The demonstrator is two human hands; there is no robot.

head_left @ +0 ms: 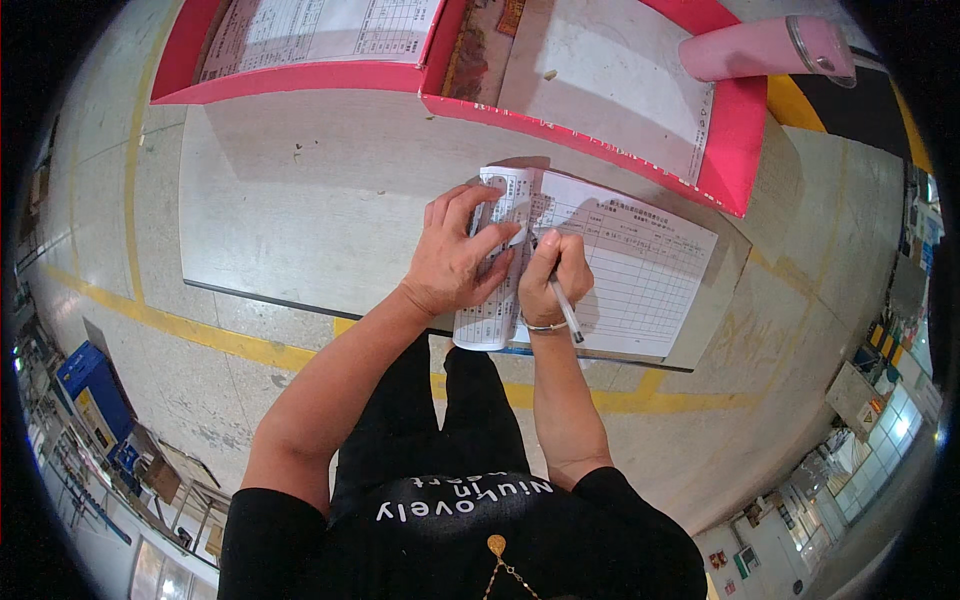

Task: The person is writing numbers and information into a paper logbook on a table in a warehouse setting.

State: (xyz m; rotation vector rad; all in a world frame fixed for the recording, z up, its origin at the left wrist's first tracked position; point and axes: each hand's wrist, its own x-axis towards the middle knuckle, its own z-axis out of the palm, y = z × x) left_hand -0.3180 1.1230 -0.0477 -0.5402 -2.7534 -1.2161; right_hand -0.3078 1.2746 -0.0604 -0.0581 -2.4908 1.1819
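A printed form pad (pixel 650 285) with a ruled grid lies on the table near its front edge, a few lines filled with handwriting. Its turned-back pages (pixel 483 328) curl over at the left side. My left hand (pixel 448 258) rests on that curled part with its fingers spread, pressing it down. In my right hand (pixel 560 275) is a pen (pixel 567 312), gripped between thumb and fingers, its back end pointing toward me. The pen's tip is mostly hidden by the fingers, close to the left part of the form.
Two pink-red trays stand along the far side: the left tray (pixel 290 82) holds printed sheets, the right tray (pixel 742 165) holds paper. A pink tumbler (pixel 755 50) lies across the right tray's corner. The grey table (pixel 270 210) ends just before my body, above a yellow-lined floor.
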